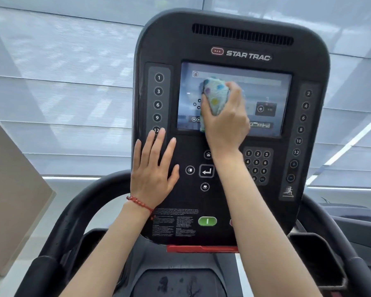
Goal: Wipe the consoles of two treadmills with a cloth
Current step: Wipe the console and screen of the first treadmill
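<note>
On the touchscreen [266, 91] of the Star Trac treadmill console [231, 39], a bunched pale cloth [215, 94] with coloured dots is pressed against the glass, its long axis running roughly top to bottom. The cloth is grasped by the right hand [227, 121], fingers curled round it. The left hand [153, 168] is laid flat, fingers straight and spread, on the console's lower left face beside the numbered buttons; a red bead bracelet [139, 203] is worn at its wrist. A green start button [207, 221] is seen below. Black handrails [73, 211] curve on both sides, and pale window blinds [62, 82] fill the background.
</note>
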Tool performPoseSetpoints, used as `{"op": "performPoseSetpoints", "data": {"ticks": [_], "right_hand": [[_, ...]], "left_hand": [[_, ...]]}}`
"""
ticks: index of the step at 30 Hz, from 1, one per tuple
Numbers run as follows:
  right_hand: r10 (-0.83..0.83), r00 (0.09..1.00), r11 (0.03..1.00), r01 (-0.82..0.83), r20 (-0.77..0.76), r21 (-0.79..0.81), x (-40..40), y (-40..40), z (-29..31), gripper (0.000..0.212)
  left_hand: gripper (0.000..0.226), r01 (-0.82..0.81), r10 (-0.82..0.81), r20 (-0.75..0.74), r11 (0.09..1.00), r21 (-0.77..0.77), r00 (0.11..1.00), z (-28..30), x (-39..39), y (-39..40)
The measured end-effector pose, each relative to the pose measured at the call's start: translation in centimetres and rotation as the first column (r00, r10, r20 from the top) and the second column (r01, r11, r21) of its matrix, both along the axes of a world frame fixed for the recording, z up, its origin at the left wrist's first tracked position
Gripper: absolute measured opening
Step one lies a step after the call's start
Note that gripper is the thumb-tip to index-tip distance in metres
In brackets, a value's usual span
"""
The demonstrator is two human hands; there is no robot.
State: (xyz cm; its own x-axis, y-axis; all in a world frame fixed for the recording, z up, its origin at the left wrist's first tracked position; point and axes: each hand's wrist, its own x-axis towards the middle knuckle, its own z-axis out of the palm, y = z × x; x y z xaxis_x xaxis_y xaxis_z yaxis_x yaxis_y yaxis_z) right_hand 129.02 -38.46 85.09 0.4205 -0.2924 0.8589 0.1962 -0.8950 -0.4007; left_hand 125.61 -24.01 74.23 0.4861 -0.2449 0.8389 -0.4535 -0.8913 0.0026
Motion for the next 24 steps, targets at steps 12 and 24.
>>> {"op": "performPoseSetpoints", "data": {"ticks": [12, 24], "right_hand": [[0.201, 0.978, 0.977, -0.204, 0.064, 0.054, 0.6, 3.8, 2.2, 0.046], [0.126, 0.991, 0.965, -0.112, 0.043, -0.237, 2.8, 6.7, 1.1, 0.043]], "left_hand": [[0.045, 0.070, -0.070, -0.006, 0.995, -0.071, 0.998, 0.0, -0.6, 0.9], [0.047, 0.081, -0.081, 0.000, 0.997, 0.002, 0.997, -3.6, -1.9, 3.7]]}}
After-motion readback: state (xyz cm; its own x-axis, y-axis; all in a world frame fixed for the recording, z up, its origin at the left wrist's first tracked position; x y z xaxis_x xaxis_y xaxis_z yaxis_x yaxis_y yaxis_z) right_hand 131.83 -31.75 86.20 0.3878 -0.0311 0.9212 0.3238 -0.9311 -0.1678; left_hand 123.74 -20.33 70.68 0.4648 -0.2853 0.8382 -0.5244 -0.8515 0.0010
